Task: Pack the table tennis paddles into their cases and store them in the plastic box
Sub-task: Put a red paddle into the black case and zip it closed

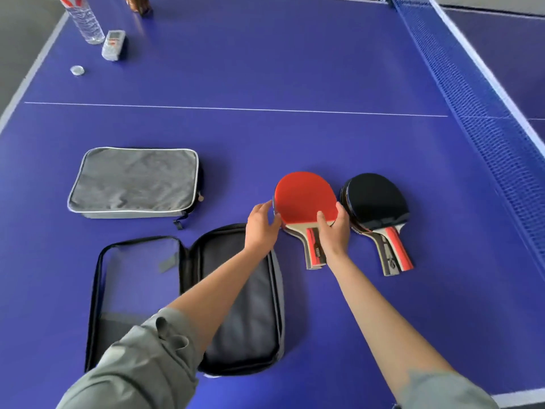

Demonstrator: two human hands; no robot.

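A red-faced paddle (303, 199) lies on the blue table, stacked on another paddle beneath it. My right hand (334, 231) grips it where blade meets handle. My left hand (262, 225) touches the blade's left edge with fingers apart. To the right lies a black-faced paddle (374, 199), also on top of another. An unzipped grey case (188, 293) lies open flat under my left forearm. A second grey case (134, 183), closed, lies at the left. No plastic box is in view.
The net (477, 107) runs along the right side. At the far left stand a water bottle (84, 19), its cap (77, 70) and a small packet (113, 44). A brown object (141, 4) sits at the far edge.
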